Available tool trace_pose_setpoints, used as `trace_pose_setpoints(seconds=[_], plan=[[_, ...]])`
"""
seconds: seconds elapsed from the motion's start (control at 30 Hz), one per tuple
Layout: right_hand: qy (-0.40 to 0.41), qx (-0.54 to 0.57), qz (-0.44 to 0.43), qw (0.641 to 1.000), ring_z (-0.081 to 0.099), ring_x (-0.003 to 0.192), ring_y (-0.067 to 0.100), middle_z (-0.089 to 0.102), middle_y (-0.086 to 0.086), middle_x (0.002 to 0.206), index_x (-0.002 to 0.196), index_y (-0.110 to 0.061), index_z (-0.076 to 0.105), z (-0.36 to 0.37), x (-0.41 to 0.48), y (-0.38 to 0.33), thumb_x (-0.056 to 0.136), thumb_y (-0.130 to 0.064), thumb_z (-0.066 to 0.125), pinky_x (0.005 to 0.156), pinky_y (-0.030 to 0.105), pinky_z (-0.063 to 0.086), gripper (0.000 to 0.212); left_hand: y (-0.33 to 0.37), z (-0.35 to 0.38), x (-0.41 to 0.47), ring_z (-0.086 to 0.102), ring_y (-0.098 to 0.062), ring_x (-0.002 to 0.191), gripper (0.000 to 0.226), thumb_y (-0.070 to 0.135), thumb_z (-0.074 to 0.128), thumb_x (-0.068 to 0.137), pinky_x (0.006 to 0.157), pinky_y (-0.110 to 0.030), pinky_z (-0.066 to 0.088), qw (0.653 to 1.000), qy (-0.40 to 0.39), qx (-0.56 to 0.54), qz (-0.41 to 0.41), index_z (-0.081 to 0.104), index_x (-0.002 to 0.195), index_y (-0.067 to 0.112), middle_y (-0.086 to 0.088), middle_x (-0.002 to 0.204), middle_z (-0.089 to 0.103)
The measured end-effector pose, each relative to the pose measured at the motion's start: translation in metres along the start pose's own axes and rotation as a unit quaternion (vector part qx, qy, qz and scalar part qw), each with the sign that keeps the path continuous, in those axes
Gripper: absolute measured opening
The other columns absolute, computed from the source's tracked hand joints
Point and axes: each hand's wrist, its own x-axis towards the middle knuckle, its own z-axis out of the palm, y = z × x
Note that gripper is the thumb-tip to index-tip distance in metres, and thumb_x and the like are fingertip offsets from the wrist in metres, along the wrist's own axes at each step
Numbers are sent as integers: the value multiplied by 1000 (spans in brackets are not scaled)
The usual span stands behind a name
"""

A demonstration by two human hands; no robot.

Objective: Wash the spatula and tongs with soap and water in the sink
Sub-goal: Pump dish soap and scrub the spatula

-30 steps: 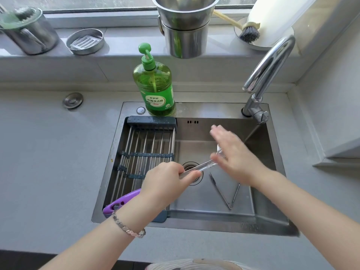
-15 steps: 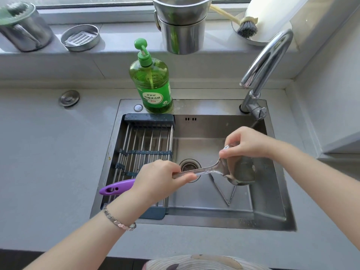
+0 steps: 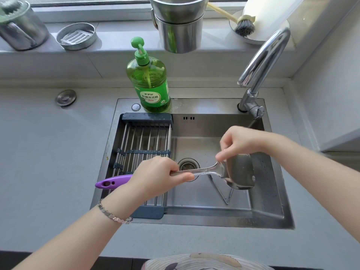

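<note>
A steel spatula (image 3: 238, 172) with a purple handle is held level over the steel sink (image 3: 272, 211). My left hand (image 3: 155, 178) is closed around its shaft near the purple grip. My right hand (image 3: 243, 143) pinches the top edge of the blade with fingertips. Metal tongs (image 3: 224, 193) lie in a V on the sink floor, partly hidden under the blade. A green dish-soap pump bottle (image 3: 149, 80) stands on the sink's back rim. No water runs from the tap (image 3: 263, 61).
A roll-up drying rack (image 3: 144, 145) covers the sink's left part. The drain (image 3: 188, 164) sits mid-basin. On the window sill stand steel pots (image 3: 180, 26), a small steel dish (image 3: 77, 37), a metal jug (image 3: 19, 26) and a brush (image 3: 244, 25). Grey counter surrounds the sink.
My right hand slid off the blade's face to its upper edge and now pinches it. The spatula blade came into full view. My left hand kept its grip.
</note>
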Motion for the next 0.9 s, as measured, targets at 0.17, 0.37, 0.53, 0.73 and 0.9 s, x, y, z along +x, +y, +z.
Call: trace_pose_setpoints(seconds=[0.17, 0.37, 0.53, 0.73, 0.9], plan=[[41, 47, -7, 998, 53, 56, 8, 60, -5, 58, 59, -17, 63, -4, -1, 10, 69, -36, 78, 62, 27, 45, 26, -5, 1, -1, 36, -11, 46, 58, 69, 46, 79, 48, -23, 31, 1000, 3, -22, -12, 50, 58, 16, 4, 51, 40], [173, 204, 31, 963, 52, 62, 10, 58, -1, 64, 67, -16, 65, 9, -4, 22, 74, -33, 75, 56, 18, 43, 21, -12, 3, 0, 33, -12, 43, 57, 66, 49, 79, 46, -24, 28, 996, 18, -88, -27, 48, 55, 15, 4, 48, 37], [265, 708, 111, 645, 62, 47, 5, 66, -4, 53, 77, -9, 62, 46, 6, 20, 88, -12, 60, 47, 16, 54, 12, -3, 15, 6, 27, -17, 43, 59, 65, 49, 81, 51, -27, 27, 976, 66, -184, -98, 34, 53, 16, 3, 45, 29], [273, 844, 62, 458, 66, 46, 10, 65, 0, 48, 78, -7, 53, 77, 15, -26, 94, -10, 51, 73, 33, 57, 16, 20, 27, 12, 30, -21, 51, 58, 59, 50, 85, 53, -28, 27, 957, 99, -234, -137, 28, 53, 16, 1, 49, 29], [288, 860, 39, 419, 68, 48, 16, 67, 6, 52, 80, -5, 51, 63, 17, -33, 97, -18, 45, 64, 31, 58, 23, 30, 25, 12, 36, -23, 53, 55, 52, 49, 90, 53, -30, 27, 952, 111, -251, -137, 31, 53, 15, 1, 48, 34]])
